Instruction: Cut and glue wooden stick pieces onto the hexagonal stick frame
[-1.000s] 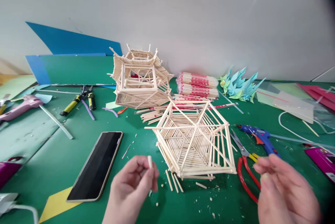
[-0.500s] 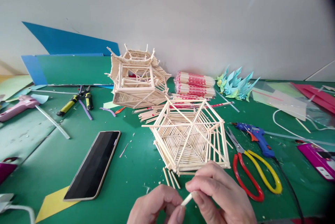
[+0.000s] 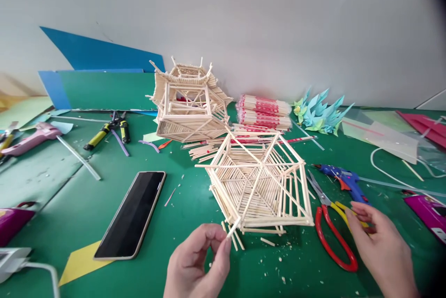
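Observation:
My left hand (image 3: 202,258) pinches a short wooden stick (image 3: 234,227) between thumb and fingertips. The stick's far end is at the near corner of a six-sided stick frame (image 3: 261,165); I cannot tell whether they touch. My right hand (image 3: 381,244) is over the yellow handle of the red-and-yellow scissors (image 3: 336,237), fingers partly curled and apart, holding nothing I can see. Part of that handle is hidden beneath it. Just beyond the fingers lies a blue glue gun (image 3: 344,179). A few loose sticks (image 3: 240,241) lie beside the left fingertips.
Behind the frame stands a stick-built pavilion (image 3: 191,102), beside bundled sticks (image 3: 263,112) and a blue-green folded-paper piece (image 3: 320,112). To the left are a phone (image 3: 132,214), pliers (image 3: 108,130) and a pink glue gun (image 3: 35,140). A purple device (image 3: 423,214) sits far right.
My right hand has let go of the short stick and moved right to the scissors' handle. My left hand keeps the stick, now turned up toward the frame's corner. The view has shifted slightly.

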Tool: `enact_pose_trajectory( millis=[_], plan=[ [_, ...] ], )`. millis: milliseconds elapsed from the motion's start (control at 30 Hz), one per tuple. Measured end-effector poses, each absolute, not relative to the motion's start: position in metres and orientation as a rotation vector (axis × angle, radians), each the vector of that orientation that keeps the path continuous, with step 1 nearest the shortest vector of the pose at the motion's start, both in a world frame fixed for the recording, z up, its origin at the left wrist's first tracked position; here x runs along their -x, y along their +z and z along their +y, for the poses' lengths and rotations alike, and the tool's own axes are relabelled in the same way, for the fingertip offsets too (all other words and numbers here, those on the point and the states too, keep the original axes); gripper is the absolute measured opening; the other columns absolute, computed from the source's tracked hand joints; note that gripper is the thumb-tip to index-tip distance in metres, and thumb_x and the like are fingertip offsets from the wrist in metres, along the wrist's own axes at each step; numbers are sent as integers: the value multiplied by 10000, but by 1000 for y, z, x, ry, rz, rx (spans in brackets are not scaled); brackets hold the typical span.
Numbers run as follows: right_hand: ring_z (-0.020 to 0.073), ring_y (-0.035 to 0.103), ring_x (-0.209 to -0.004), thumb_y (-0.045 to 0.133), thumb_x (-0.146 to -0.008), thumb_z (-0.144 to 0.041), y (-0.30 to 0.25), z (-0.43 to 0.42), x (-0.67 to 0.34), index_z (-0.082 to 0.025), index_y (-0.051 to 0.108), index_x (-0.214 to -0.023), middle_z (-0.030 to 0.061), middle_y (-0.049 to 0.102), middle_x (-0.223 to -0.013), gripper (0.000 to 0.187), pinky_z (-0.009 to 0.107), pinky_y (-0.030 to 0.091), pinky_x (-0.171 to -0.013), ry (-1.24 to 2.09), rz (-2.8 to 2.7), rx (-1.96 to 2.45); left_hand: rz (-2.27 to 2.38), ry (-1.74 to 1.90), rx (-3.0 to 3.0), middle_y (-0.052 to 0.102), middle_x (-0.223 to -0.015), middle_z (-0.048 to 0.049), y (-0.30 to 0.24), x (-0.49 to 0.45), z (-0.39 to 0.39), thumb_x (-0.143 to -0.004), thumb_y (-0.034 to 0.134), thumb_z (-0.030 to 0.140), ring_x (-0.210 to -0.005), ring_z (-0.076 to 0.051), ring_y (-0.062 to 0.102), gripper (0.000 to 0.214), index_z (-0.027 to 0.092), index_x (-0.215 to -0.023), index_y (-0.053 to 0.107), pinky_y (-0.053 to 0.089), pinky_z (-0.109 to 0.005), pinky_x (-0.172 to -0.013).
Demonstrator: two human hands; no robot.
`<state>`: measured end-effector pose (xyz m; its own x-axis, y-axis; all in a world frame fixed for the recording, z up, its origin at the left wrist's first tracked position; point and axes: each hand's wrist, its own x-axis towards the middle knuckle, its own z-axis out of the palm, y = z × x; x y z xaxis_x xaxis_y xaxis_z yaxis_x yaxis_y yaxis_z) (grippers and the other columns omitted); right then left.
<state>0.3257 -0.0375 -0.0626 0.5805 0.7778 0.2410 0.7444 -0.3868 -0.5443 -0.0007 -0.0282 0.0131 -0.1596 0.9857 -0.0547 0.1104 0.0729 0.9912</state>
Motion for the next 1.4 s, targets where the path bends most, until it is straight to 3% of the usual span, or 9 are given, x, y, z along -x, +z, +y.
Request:
enact_pose_trajectory(
  millis=[333, 433, 700, 967, 1400],
  plan=[
    [189, 566, -535, 465, -710, -554, -70, -48, -327, -181, 588, -911, 82, 617, -820, 441, 338, 473, -519, 179, -1235, 2311, 1544, 1338, -1546, 515, -486, 51, 3, -9, -29, -711, 597, 204, -412, -90, 444, 18, 216, -697, 601, 375, -181, -415],
    [189, 560, -526, 459, -711, -568, -71, -47, -329, -183, 594, -908, 85, 621, -828, 453, 342, 472, -506, 191, -1256, 2320, 1535, 1364, -1798, 511, -530, 59, 0, -9, -28, -718, 572, 124, -410, -71, 426, 99, 222, -736, 575, 367, -170, -422],
    [183, 560, -523, 447, -741, -579, -74, -48, -329, -199, 606, -930, 86, 620, -894, 453, 346, 472, -507, 203, -1315, 2334, 1530, 1355, -2103, 427, -532, 48, -4, -11, -26, -766, 523, 90, -438, -79, 400, 126, 212, -741, 536, 286, -186, -376],
    [161, 545, -475, 446, -750, -587, -78, -48, -332, -207, 605, -945, 83, 614, -910, 455, 348, 481, -506, 210, -1329, 2338, 1449, 1239, -2304, 466, -514, 35, 8, -7, -20, -743, 522, 42, -451, -93, 440, 151, 189, -725, 549, 362, -179, -420],
    [160, 539, -494, 436, -760, -561, -72, -47, -328, -185, 601, -965, 88, 605, -917, 459, 343, 476, -521, 215, -1349, 2340, 1495, 1189, -2269, 428, -515, 37, 7, -8, -20, -759, 510, 53, -447, -89, 408, 145, 170, -682, 549, 352, -181, -424]
  ],
)
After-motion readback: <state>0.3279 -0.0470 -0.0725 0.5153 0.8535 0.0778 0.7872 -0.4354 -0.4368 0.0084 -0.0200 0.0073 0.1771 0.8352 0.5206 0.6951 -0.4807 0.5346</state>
